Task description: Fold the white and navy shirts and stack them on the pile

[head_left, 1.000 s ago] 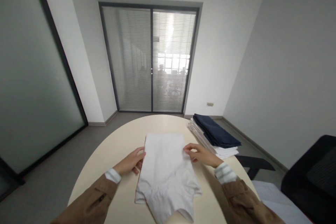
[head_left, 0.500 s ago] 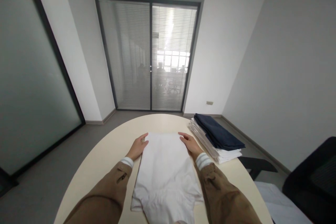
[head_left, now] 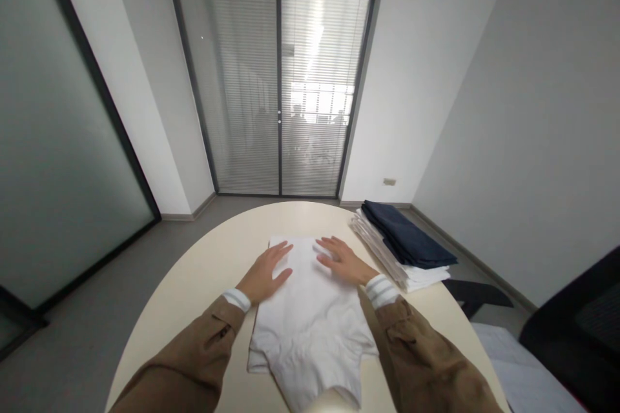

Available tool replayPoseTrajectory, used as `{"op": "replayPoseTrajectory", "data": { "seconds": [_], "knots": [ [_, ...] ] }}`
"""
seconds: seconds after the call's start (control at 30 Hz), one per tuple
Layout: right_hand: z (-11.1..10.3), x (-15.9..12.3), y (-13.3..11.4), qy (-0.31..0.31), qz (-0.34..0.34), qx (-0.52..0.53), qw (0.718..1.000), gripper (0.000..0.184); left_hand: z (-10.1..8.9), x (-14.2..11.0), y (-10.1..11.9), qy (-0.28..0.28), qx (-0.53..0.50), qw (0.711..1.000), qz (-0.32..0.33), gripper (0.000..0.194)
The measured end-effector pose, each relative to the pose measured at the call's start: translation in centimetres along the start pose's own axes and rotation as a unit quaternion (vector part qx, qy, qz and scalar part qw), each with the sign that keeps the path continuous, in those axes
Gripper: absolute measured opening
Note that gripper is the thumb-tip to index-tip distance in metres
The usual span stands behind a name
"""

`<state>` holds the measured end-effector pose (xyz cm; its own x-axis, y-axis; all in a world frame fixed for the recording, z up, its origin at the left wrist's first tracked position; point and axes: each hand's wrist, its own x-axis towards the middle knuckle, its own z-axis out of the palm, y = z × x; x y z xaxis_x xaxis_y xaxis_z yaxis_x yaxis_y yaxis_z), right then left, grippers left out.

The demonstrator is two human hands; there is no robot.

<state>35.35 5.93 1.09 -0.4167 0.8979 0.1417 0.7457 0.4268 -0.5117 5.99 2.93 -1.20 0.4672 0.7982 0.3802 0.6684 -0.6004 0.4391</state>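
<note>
A white folded garment (head_left: 310,316) lies lengthwise on the cream round table (head_left: 213,271) in front of me. My left hand (head_left: 267,271) lies flat on its far left part, fingers spread. My right hand (head_left: 341,259) lies flat on its far right part, fingers apart as well. Neither hand grips anything. Both forearms wear brown sleeves with white striped cuffs.
A stack of folded cloths, white ones (head_left: 387,255) topped by a dark navy one (head_left: 407,239), sits at the table's far right. A dark chair (head_left: 571,329) stands to the right. Glass doors with blinds (head_left: 278,87) face me beyond the table.
Both hands slid from the garment's side edges forward and inward onto its far top surface. The fingers flattened out.
</note>
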Motion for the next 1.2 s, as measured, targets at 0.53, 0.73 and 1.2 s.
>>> {"op": "replayPoseTrajectory", "data": {
  "seconds": [0.53,0.73,1.2],
  "knots": [
    [1.4,-2.2,-1.8,-0.034,0.046,-0.135,0.989,0.068,0.7,-4.6,6.4,-0.168,0.056,0.983,0.036,0.059],
    [2.2,-4.9,-3.6,-0.137,0.048,-0.064,0.987,0.078,1.6,-3.3,5.3,-0.139,0.084,0.986,0.029,0.057],
    [0.3,-7.3,-3.2,0.106,0.152,-0.189,0.964,0.047,-1.6,-4.1,5.3,-0.019,0.198,0.941,-0.274,0.052]
  ]
}}
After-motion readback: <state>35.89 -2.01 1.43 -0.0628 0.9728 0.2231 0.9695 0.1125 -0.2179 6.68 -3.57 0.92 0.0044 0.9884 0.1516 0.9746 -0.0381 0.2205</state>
